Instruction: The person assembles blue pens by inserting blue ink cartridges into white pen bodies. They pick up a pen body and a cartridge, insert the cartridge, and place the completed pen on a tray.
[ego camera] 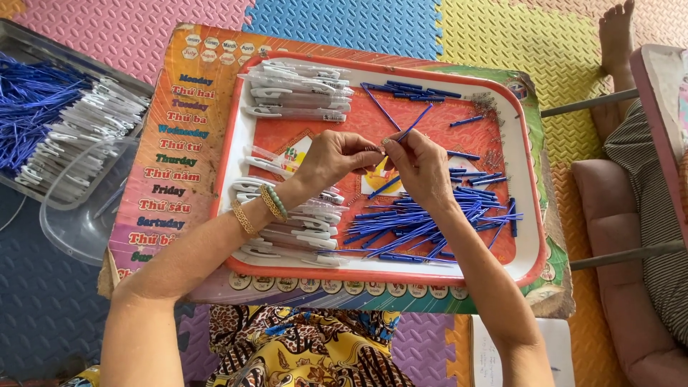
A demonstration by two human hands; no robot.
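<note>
My left hand (331, 159) and my right hand (419, 166) meet over the middle of a red-and-white tray (529, 215). The right hand pinches a thin blue pen refill (416, 123) that points up and to the right. The left fingertips pinch something tiny, perhaps a small spring (373, 150), against the refill's lower end. A pile of blue refills (430, 215) lies under the right hand. White pen barrels (301, 92) are stacked at the tray's far left, with more pen barrels (301, 236) near my left wrist. Small metal springs (489, 104) lie at the far right.
The tray rests on a colourful printed low table (179, 143). A metal tray (50, 107) at left holds blue refills and white barrels beside a clear plastic lid (79, 215). Another person's foot (616, 36) and a pink cushion (616, 215) are at right. Foam floor mats surround everything.
</note>
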